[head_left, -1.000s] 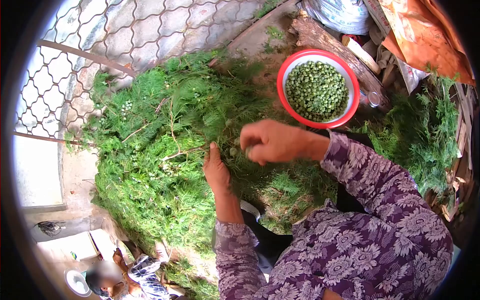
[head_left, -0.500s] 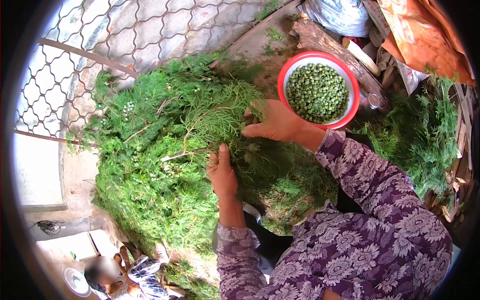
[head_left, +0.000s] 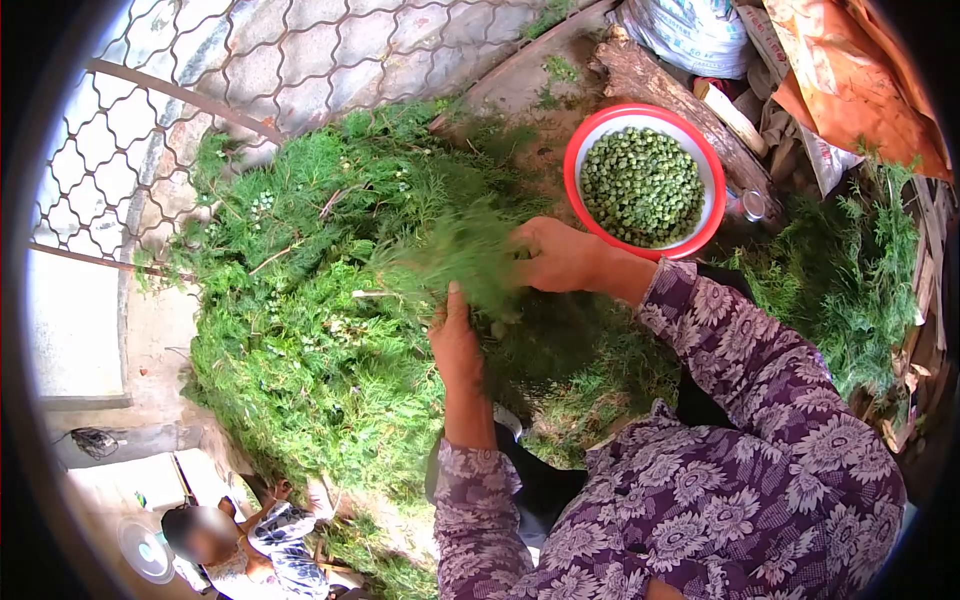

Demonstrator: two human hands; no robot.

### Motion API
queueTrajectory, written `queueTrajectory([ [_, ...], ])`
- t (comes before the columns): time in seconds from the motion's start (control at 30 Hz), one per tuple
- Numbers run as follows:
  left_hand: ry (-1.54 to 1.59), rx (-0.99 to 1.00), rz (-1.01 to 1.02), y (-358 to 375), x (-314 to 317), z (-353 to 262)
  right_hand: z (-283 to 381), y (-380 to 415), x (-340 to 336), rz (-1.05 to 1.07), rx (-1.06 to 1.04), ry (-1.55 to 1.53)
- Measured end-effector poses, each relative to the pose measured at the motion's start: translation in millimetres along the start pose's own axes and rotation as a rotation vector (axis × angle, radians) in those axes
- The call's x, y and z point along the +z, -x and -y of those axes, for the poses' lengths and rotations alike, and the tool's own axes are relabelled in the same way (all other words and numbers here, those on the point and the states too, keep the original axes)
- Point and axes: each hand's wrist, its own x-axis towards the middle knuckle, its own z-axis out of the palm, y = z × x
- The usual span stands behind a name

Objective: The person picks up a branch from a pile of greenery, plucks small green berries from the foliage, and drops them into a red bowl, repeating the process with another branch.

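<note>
An evergreen branch (head_left: 450, 258) with feathery green leaves is blurred by motion above the pile. My left hand (head_left: 460, 345) is closed on its stem, thumb pointing up. My right hand (head_left: 565, 255) is at the right side of the leaves with its fingers curled together; what lies between the fingertips is hidden. Just beyond my right wrist stands a red-rimmed white basin (head_left: 571, 165) holding many small green cones (head_left: 640, 185). Beneath both hands spreads a large heap of cut evergreen branches (head_left: 300, 350), with pale cones showing among the leaves.
A wire mesh gate (head_left: 270, 60) borders the heap at the upper left. Behind the basin lie a log (head_left: 690, 110), a white sack (head_left: 690, 35) and an orange sheet (head_left: 850, 70). More branches (head_left: 835, 270) lie at right. Another person (head_left: 250, 545) sits at the lower left.
The branch has swung and blurred, its stem turned. My left hand has shifted slightly right. My right hand has moved a little right and down, and its fingers have closed together.
</note>
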Motion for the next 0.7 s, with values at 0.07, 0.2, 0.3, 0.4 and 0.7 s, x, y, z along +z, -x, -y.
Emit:
queueTrajectory([
  [0.07,0.007,-0.033,0.029,0.8,-2.9,-4.2,7.8,1.2,-7.0,0.236,0.421,-0.253],
  [0.2,0.025,-0.118,0.031,-6.6,-8.2,0.5,33.6,0.4,-28.9,0.306,0.638,-0.818],
  [0.3,0.071,-0.077,0.033,3.3,-0.7,-4.6,33.7,-1.4,-49.8,0.03,0.483,-0.713],
  [0.4,0.07,-0.109,0.037,-0.8,-7.6,-6.8,25.4,-2.5,-80.8,-0.212,0.238,-0.06],
  [0.7,0.171,-0.061,0.035,-3.7,2.4,-2.0,-0.6,7.1,-97.5,-0.285,0.095,0.624],
])
